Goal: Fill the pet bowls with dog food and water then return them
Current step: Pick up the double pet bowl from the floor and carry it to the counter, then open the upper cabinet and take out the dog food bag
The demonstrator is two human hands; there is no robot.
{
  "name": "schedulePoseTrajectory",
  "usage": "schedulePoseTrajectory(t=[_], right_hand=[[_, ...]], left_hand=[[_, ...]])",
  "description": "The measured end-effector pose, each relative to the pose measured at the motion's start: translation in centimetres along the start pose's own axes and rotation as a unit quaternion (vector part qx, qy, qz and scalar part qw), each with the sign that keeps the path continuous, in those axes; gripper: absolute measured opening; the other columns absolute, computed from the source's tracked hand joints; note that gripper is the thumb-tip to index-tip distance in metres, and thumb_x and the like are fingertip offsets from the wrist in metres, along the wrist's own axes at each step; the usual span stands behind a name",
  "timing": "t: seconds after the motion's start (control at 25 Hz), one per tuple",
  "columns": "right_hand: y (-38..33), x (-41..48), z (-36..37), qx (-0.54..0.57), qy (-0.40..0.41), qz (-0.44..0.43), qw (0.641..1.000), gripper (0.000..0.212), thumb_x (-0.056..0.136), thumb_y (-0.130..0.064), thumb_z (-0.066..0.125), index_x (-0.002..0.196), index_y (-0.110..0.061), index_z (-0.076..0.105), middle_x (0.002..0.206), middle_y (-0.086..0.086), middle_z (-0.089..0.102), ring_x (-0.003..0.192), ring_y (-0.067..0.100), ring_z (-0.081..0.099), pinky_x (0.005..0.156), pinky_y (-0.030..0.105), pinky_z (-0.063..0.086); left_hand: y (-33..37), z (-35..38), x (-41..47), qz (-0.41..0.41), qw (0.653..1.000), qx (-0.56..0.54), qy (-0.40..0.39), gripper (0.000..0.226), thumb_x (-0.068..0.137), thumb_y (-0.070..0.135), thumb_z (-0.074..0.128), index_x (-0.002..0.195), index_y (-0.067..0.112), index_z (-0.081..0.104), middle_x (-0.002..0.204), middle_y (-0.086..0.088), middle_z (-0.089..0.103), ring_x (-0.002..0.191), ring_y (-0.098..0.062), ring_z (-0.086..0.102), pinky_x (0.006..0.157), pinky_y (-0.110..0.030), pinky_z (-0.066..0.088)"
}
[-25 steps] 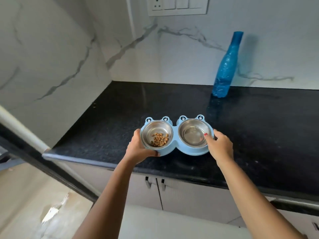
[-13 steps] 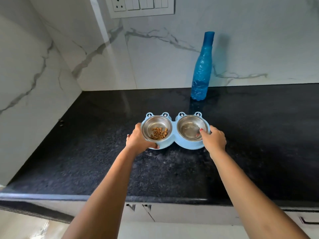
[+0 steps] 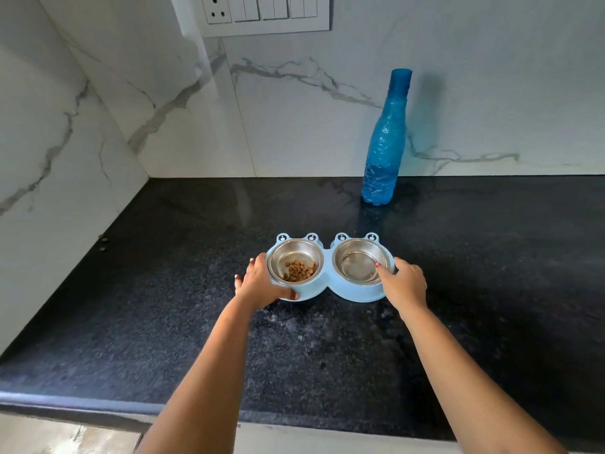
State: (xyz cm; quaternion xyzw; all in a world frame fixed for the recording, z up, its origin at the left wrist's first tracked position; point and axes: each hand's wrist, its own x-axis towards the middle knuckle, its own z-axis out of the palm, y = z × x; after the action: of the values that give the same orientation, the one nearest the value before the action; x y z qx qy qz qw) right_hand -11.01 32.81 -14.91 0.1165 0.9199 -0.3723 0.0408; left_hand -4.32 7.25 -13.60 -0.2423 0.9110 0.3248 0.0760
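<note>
A light blue double pet feeder [image 3: 329, 285] with frog-eye bumps rests on the black granite counter [image 3: 163, 322]. Its left steel bowl [image 3: 294, 260] holds a small heap of brown kibble [image 3: 299, 271]. The right steel bowl [image 3: 360, 260] looks to hold a little water. My left hand [image 3: 258, 283] grips the feeder's left end, thumb under the front rim. My right hand [image 3: 404, 283] grips the right end, thumb over the bowl's rim. A tall blue plastic bottle [image 3: 384, 149] stands uncapped behind the feeder, against the wall.
White marble walls meet in a corner at the back left. A switch panel [image 3: 265, 11] with a socket is mounted above. The counter's front edge [image 3: 82, 401] runs across below my forearms, with a pale floor beyond it.
The feeder has gone from the counter's front edge to further back on the counter, held in both hands throughout. The view has shifted closer over the counter.
</note>
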Motion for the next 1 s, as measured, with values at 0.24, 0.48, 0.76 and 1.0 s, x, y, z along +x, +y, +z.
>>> schedulePoseTrajectory(t=[0.24, 0.48, 0.76, 1.0], right_hand=[[-2.0, -0.3, -2.3, -0.004, -0.025, 0.010, 1.000, 0.068, 0.091, -0.048, 0.055, 0.148, -0.021, 0.032, 0.148, 0.012, 0.035, 0.133, 0.035, 0.036, 0.099, 0.046, 0.042], [-11.9, -1.7, -7.1, 0.074, 0.023, -0.190, 0.979, 0.067, 0.091, -0.039, 0.058, 0.148, -0.020, 0.029, 0.149, 0.013, 0.033, 0.135, 0.034, 0.033, 0.107, 0.046, 0.033], [-27.5, -8.5, -17.0, 0.120, 0.239, -0.471, 0.841, 0.061, 0.086, -0.024, 0.066, 0.141, -0.019, 0.040, 0.142, 0.011, 0.040, 0.127, 0.027, 0.039, 0.093, 0.025, 0.035], [-38.3, -12.1, -22.9, -0.060, 0.450, -0.577, 0.679, 0.084, 0.076, -0.023, 0.070, 0.149, -0.016, 0.030, 0.154, 0.011, 0.031, 0.139, 0.032, 0.033, 0.107, 0.046, 0.035]], left_hand=[[1.0, -0.7, -1.3, -0.070, 0.997, 0.023, -0.037, 0.141, 0.061, 0.069, 0.076, 0.153, 0.021, -0.020, 0.165, -0.003, -0.009, 0.151, -0.027, -0.011, 0.114, -0.065, -0.004], [8.5, -7.5, -2.1, 0.044, 0.977, -0.038, 0.207, 0.105, 0.084, 0.056, 0.064, 0.155, 0.025, -0.007, 0.165, -0.002, -0.006, 0.151, -0.024, -0.011, 0.116, -0.060, -0.003], [20.8, -20.9, -7.5, 0.274, 0.806, -0.095, 0.515, 0.082, 0.092, 0.031, 0.059, 0.156, 0.020, 0.009, 0.165, -0.004, 0.000, 0.151, -0.026, -0.009, 0.116, -0.046, -0.014], [25.5, -32.0, -10.2, 0.356, 0.723, 0.036, 0.591, 0.086, 0.089, 0.031, 0.059, 0.156, 0.019, 0.007, 0.165, -0.003, 0.000, 0.152, -0.026, -0.006, 0.118, -0.049, -0.008]])
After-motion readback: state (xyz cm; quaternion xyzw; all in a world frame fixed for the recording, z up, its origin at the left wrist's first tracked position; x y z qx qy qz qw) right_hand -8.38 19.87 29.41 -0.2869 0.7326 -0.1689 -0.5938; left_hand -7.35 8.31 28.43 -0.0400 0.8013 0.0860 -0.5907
